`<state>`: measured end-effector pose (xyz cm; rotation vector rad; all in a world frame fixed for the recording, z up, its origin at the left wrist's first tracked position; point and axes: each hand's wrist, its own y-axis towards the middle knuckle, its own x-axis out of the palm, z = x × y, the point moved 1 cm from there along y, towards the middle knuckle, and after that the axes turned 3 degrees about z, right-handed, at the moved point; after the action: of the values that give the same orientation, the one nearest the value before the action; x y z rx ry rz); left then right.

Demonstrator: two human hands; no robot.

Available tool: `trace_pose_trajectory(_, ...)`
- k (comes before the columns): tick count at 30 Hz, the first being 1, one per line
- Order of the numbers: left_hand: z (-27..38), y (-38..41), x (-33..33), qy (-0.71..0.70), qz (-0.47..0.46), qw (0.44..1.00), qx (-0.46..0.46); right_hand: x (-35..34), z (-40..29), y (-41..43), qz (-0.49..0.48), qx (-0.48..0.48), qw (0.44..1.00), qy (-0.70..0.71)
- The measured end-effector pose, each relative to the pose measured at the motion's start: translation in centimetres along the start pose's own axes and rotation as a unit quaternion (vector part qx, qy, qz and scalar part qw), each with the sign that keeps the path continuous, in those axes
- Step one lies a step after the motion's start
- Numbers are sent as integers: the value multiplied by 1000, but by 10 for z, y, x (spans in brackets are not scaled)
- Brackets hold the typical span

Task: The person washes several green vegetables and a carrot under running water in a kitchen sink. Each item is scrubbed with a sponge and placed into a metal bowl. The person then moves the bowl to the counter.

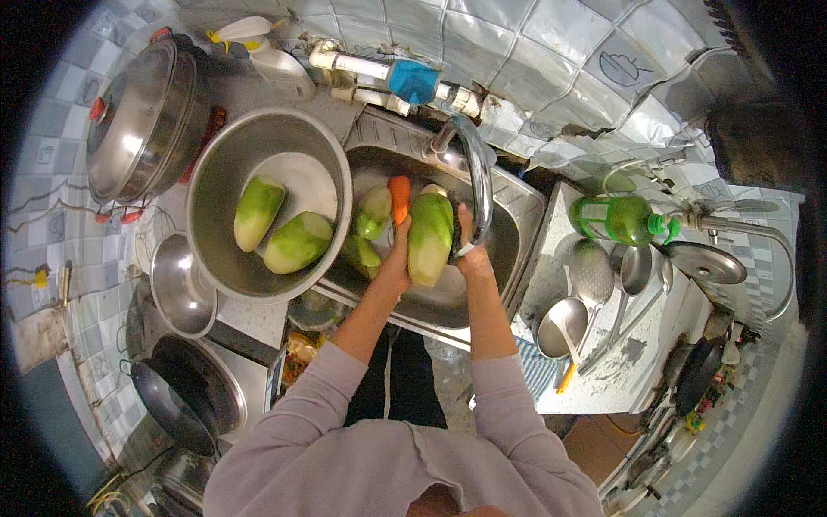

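Note:
Over the sink basin (pixel 475 310) is a large green radish (pixel 431 239), pale at its lower end. My left hand (pixel 399 258) grips its left side. Just right of the radish is my right hand (pixel 470 253), partly covered by the curved chrome faucet spout (pixel 481 187); a dark patch lies between it and the radish, and its grip is unclear. An orange carrot (pixel 399 194) stands out above my left hand. Two more green radish pieces, an upper one (pixel 373 213) and a lower one (pixel 367 257), lie at the basin's left.
A big steel bowl (pixel 213 258) with two green radishes (pixel 258 213) overlaps the sink's left edge. Farther left are a lidded pot (pixel 139 129), a smaller bowl (pixel 184 291) and a wok (pixel 171 400). On the right counter lie ladles (pixel 562 326), a skimmer (pixel 591 274) and a green bottle (pixel 610 220).

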<state>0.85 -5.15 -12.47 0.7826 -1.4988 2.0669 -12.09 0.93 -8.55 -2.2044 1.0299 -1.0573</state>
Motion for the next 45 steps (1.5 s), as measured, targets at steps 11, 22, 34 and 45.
trace_pose_trajectory(11, 17, -2, 13, 146, 55, 986, 68, 53, 19, -72, 155, -417, 727, -523)
trace_pose_trajectory(22, 8, -13, 30, -59, -49, 994, 81, 45, 21, -59, 84, -434, 748, -494)
trace_pose_trajectory(34, 4, -4, 21, -29, 8, 998, 56, 57, 28, -73, 43, -438, 647, -623)
trace_pose_trajectory(45, 15, 2, 22, 16, 35, 999, 28, -1, 13, 2, 60, -162, 985, 1)
